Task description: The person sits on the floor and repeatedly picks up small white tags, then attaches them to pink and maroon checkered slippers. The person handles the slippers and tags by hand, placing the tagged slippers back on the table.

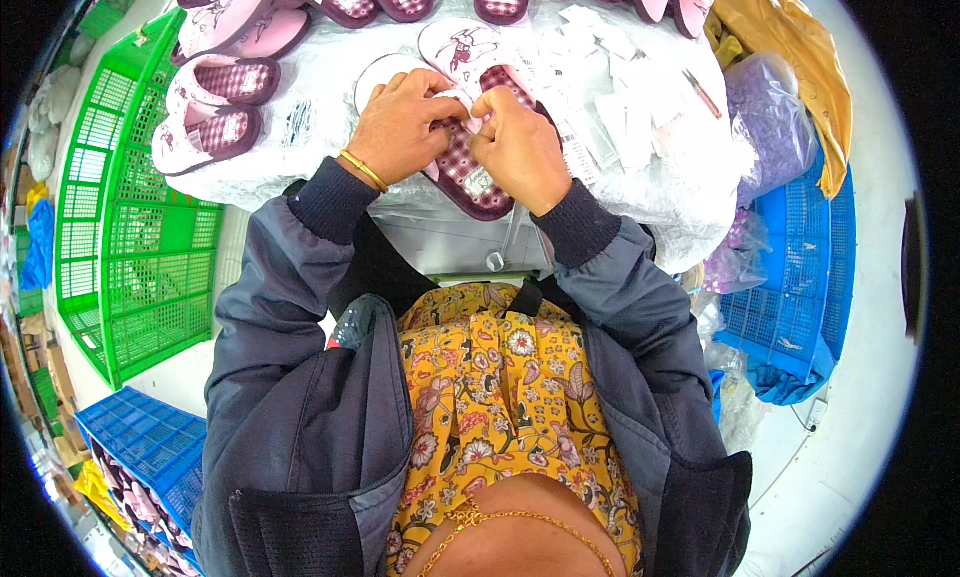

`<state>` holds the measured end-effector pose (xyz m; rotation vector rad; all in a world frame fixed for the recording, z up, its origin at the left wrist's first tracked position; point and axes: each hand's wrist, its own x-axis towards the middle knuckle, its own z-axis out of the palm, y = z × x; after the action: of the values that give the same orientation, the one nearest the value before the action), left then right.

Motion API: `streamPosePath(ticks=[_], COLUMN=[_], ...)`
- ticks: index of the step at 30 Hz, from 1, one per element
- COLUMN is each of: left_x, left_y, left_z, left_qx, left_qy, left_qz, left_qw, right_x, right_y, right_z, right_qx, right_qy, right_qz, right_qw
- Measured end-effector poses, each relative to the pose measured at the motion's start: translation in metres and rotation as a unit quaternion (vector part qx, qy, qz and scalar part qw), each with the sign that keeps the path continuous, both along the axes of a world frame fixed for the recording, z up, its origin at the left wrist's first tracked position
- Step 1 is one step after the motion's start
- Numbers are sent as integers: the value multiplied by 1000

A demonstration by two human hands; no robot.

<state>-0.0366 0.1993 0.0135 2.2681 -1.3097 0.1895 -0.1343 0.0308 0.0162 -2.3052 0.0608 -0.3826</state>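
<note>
A pink slipper with a dark red plaid insole (476,186) lies in front of me on the table, its heel toward me. My left hand (403,127) is closed, its fingertips pinching the pale edge of the slipper's upper. From the other side my right hand (520,149) is also closed, thumb and fingers pressed together at the same edge. The two sets of fingertips almost meet there and hide what lies between them. Just beyond them is a second slipper (462,45), pale pink with a line drawing on its upper.
The table (290,182) is covered in clear plastic film. A pair of slippers (222,112) sits at its left, with several more along the far edge. Small white tags (625,127) and a thin pen-like tool (702,94) lie right. Green crates (150,267) and a blue crate (785,277) flank the table.
</note>
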Motion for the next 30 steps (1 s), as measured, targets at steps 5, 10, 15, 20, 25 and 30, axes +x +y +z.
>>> streamPosePath(ticks=[5, 10, 15, 20, 25, 30], left_x=[-1, 3, 12, 14, 28, 35], left_y=[0, -4, -11, -15, -15, -19], left_z=[2, -2, -1, 8, 7, 3], left_qx=[2, -22, -3, 67, 65, 85], left_qy=[-2, -18, -24, -70, -78, -74], left_qz=[-3, -12, -32, -62, -124, -165], left_qw=[1000, 1000, 999, 993, 987, 980], right_x=[2, 5, 8, 10, 9, 8], right_y=[3, 11, 9, 4, 1, 3], right_z=[-1, 0, -4, -5, -8, -7], right_qx=[-16, -44, -52, -50, -38, -31], right_qy=[7, -26, -56, -42, -32, -30], right_qz=[-12, -20, -15, -14, -12, -16], right_qw=[1000, 998, 997, 998, 999, 999])
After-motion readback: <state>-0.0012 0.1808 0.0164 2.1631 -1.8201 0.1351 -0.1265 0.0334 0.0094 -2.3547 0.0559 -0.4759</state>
